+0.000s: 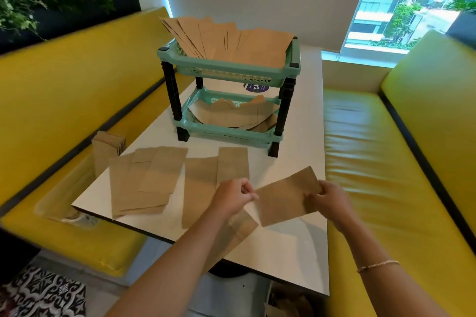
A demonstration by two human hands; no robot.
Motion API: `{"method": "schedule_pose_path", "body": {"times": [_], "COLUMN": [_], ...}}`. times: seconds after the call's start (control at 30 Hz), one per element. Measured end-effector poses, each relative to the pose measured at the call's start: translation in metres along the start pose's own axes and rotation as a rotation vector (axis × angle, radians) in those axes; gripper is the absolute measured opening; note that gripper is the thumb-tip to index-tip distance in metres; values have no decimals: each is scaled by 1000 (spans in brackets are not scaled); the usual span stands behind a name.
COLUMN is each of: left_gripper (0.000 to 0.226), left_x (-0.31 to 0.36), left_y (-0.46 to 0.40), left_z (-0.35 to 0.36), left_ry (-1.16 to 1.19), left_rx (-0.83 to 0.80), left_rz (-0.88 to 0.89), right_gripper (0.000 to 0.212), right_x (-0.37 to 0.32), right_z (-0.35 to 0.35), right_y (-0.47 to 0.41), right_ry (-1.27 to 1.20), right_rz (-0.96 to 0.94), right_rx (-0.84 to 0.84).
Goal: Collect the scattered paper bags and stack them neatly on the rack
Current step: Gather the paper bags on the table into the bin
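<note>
Above the table (283,252) we pinch a light, floppy paper bag (286,199) by its two short ends, left hand (233,197) and right hand (328,201) each closed on an edge.

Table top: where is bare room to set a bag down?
Bare table lies right of the rack, and near the front edge under the held bag. The left front is crowded with flat bags; both rack tiers already hold bags.

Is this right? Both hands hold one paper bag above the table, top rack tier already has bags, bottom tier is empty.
One error: the bottom tier is not empty; the head view shows several paper bags lying in it. The rest holds: left hand and right hand hold one bag above the table, and the top tier has bags.
</note>
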State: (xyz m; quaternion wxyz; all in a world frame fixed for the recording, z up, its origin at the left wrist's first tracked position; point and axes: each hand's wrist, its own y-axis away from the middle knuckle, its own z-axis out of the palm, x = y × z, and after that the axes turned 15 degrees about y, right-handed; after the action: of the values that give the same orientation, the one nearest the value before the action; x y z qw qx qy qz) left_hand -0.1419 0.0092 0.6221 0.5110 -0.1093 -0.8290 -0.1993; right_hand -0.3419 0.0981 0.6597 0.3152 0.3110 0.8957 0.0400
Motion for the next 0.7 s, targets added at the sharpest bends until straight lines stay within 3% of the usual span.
{"method": "schedule_pose_path", "body": {"times": [0.13,0.23,0.3,0.4,0.5,0.6,0.7], "left_gripper": [55,72,75,68,44,25,25], "left_x": [-11,-16,-14,-3,5,26,56], "left_y": [-29,-45,-54,-59,-59,-51,-37], "left_z": [-4,-6,-4,2,7,15,23], "left_ry": [-241,-309,-212,-2,38,100,128], "left_rx": [363,424,440,465,450,343,223], "left_rz": [-183,-296,-330,-390,-381,-335,-301], "right_gripper": [12,12,12,12,11,13,18], "right_x": [14,29,38,53,65,74,90], "right_z": [-9,-21,-28,-35,-41,-47,-50], "right_y": [1,3,2,2,4,7,4], "right_ry": [-13,34,36,18,44,-5,9], "right_rz": [50,49,52,65,78,93,114], "right_rx": [144,241,267,278,307,344,380]}}
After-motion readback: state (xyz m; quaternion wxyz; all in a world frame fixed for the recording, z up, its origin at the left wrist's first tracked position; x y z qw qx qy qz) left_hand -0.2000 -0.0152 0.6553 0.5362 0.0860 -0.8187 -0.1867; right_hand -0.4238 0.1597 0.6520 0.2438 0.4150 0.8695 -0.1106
